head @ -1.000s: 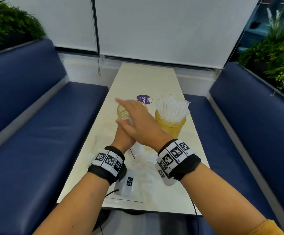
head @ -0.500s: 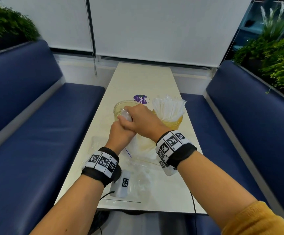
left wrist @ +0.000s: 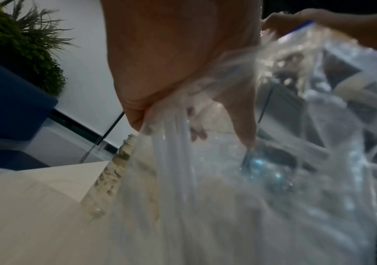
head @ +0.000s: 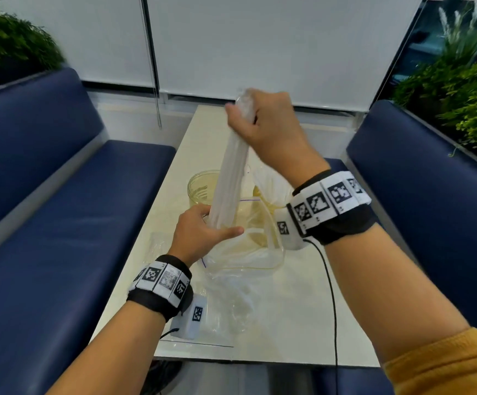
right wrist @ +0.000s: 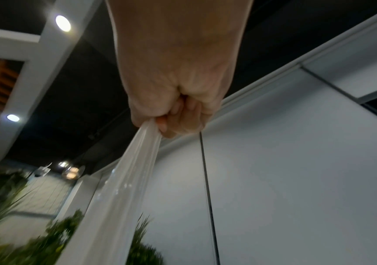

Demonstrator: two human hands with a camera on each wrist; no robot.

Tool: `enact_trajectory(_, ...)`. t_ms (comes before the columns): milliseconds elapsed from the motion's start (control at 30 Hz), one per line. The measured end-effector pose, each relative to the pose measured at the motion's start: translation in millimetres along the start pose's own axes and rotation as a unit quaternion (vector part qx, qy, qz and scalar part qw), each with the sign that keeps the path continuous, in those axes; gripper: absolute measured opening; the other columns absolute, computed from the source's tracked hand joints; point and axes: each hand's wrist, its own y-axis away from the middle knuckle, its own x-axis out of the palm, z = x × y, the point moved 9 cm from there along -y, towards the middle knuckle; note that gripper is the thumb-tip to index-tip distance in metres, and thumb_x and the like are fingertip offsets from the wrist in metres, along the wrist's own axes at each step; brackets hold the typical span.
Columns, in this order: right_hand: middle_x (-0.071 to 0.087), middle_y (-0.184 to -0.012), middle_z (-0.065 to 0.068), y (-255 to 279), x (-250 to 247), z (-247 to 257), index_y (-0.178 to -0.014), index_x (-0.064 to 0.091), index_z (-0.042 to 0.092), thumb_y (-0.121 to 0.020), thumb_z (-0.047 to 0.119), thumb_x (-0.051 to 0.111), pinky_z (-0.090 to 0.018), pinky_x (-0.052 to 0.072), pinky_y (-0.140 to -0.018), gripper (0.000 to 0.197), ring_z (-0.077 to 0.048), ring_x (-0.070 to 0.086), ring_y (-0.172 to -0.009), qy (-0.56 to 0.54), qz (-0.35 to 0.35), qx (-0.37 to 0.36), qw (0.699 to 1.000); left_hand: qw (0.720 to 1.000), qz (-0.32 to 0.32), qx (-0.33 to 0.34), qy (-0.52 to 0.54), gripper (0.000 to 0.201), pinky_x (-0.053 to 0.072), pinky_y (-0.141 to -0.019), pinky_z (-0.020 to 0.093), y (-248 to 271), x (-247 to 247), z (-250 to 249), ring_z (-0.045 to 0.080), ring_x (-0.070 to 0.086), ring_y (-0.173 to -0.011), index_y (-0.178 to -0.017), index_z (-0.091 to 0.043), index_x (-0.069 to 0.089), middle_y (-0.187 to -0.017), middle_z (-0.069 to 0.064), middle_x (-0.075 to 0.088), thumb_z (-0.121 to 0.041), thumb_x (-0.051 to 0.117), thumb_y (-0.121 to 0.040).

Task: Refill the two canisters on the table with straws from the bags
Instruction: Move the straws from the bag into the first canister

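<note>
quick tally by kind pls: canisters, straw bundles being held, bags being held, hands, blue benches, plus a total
canisters: 2, the left canister and the right canister, which is partly behind the bag
straw bundle, held: 1
clear bag, held: 1
hands: 2, the left hand and the right hand
blue benches: 2, the left bench and the right bench
total: 8
</note>
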Motion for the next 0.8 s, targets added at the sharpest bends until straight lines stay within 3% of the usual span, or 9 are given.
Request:
enact_trajectory(100, 0.034, -0.051, 0.016, -16, -35, -13, -0.065, 0.045, 0.019, -0.094, 0.027, 0.061, -0.013, 0.024, -0.050, 0.034, -0.014, 0.033, -0.046, -0.007, -0.066, 0.011, 0.998, 1.000, -0.011, 0.006, -0.006, 0.058, 0.045, -0.068, 0.024, -3, -3, 0, 0.000, 0.052, -0.070, -0.097, -0.028, 0.071, -0.088, -0.014, 0.066, -0.055, 0.093, -0.051)
enact_trajectory(200, 0.036, -0.052, 0.019, -25, -66, -29, -0.061, 0.042, 0.027, -0.095, 0.034, 0.058, -0.010, 0.025, -0.050, 0.038, -0.004, 0.038, -0.042, 0.013, -0.104, 0.032, 0.994, 1.000, -0.019, 0.010, -0.007, 0.057, 0.045, -0.075, 0.025, -7, -4, 2, -0.001, 0.047, -0.070, -0.098, -0.030, 0.071, -0.103, -0.014, 0.068, -0.052, 0.094, -0.051)
enact_trajectory(300, 0.041, -0.056, 0.008, -30, -89, -55, -0.071, 0.049, 0.015, -0.098, 0.039, 0.052, -0.012, 0.028, -0.051, 0.036, -0.002, 0.039, -0.048, 0.055, -0.130, 0.052, 0.989, 1.000, -0.017, 0.008, -0.015, 0.052, 0.048, -0.083, 0.028, -8, -4, 2, 0.000, 0.052, -0.082, -0.099, -0.030, 0.071, -0.106, -0.013, 0.068, -0.046, 0.094, -0.055)
enact_trajectory(367, 0.049, -0.066, -0.003, -31, -97, -75, -0.077, 0.052, 0.012, -0.098, 0.043, 0.047, -0.023, 0.034, -0.058, 0.038, -0.017, 0.045, -0.063, 0.104, -0.135, 0.068, 0.983, 1.000, -0.018, 0.011, -0.015, 0.049, 0.048, -0.086, 0.028, -9, -5, 2, 0.006, 0.057, -0.092, -0.099, -0.030, 0.071, -0.106, -0.013, 0.068, -0.044, 0.094, -0.057)
enact_trajectory(467, 0.053, -0.079, -0.011, -27, -96, -104, -0.093, 0.060, 0.001, -0.101, 0.042, 0.042, -0.035, 0.039, -0.069, 0.045, -0.020, 0.044, -0.078, 0.179, -0.117, 0.112, 0.970, 1.000, -0.019, 0.013, -0.009, 0.045, 0.048, -0.084, 0.026, -12, -6, 3, 0.010, 0.062, -0.098, -0.097, -0.031, 0.072, -0.107, -0.013, 0.068, -0.045, 0.093, -0.059)
enact_trajectory(567, 0.054, -0.084, -0.016, -14, -75, -126, -0.101, 0.060, -0.004, -0.103, 0.037, 0.044, -0.042, 0.042, -0.071, 0.043, -0.025, 0.045, -0.076, 0.198, -0.082, 0.141, 0.967, 1.000, -0.020, 0.021, -0.013, 0.041, 0.049, -0.080, 0.026, -13, -6, 1, 0.014, 0.064, -0.090, -0.097, -0.032, 0.072, -0.105, -0.014, 0.069, -0.045, 0.091, -0.063)
enact_trajectory(700, 0.053, -0.081, -0.013, 13, -28, -154, -0.100, 0.060, -0.003, -0.103, 0.031, 0.045, -0.035, 0.034, -0.065, 0.038, -0.026, 0.047, -0.072, 0.207, -0.022, 0.166, 0.964, 0.999, -0.020, 0.042, -0.021, 0.036, 0.044, -0.070, 0.021, -13, -6, -10, 0.010, 0.055, -0.074, -0.099, -0.027, 0.074, -0.103, -0.013, 0.069, -0.039, 0.089, -0.069)
enact_trajectory(800, 0.058, -0.084, -0.015, 42, 13, -167, -0.111, 0.060, -0.001, -0.104, 0.031, 0.043, -0.037, 0.042, -0.067, 0.037, -0.029, 0.055, -0.077, 0.205, 0.041, 0.189, 0.959, 0.998, -0.022, 0.044, -0.026, 0.032, 0.044, -0.070, 0.022, -14, -5, -14, 0.010, 0.051, -0.068, -0.100, -0.026, 0.075, -0.102, -0.012, 0.069, -0.037, 0.087, -0.073)
